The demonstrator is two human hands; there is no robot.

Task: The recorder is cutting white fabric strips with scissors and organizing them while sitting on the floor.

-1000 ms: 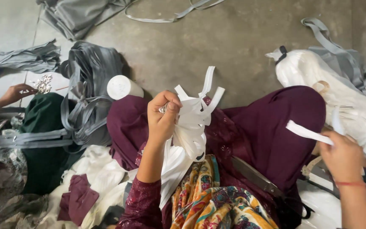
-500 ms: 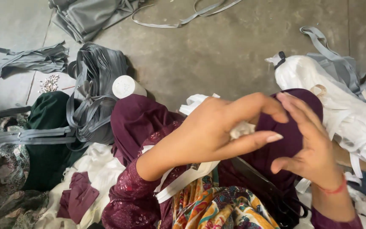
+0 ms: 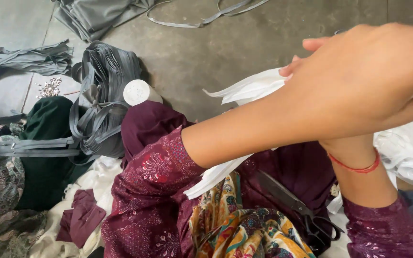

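My left hand [image 3: 374,81] reaches across the view to the upper right, close to the camera. A bundle of white fabric strips [image 3: 249,88] sticks out from beneath it, and more white strips hang down below the forearm. My right hand [image 3: 311,48] is mostly hidden behind the left. Only some fingertips and the wrist, with its red thread bracelet [image 3: 357,167], show. Both hands meet at the white fabric over my maroon-clad lap [image 3: 154,191].
Black scissors [image 3: 297,205] lie on my lap beside a colourful patterned cloth [image 3: 240,229]. On the floor to the left are a bundle of grey straps [image 3: 101,95], a white round cap [image 3: 137,91], dark green cloth [image 3: 44,143] and a maroon scrap [image 3: 80,217]. White cloth [image 3: 407,148] lies at the right.
My left hand has swung right with the white bundle and now covers my right hand. The camera has come closer to both hands.
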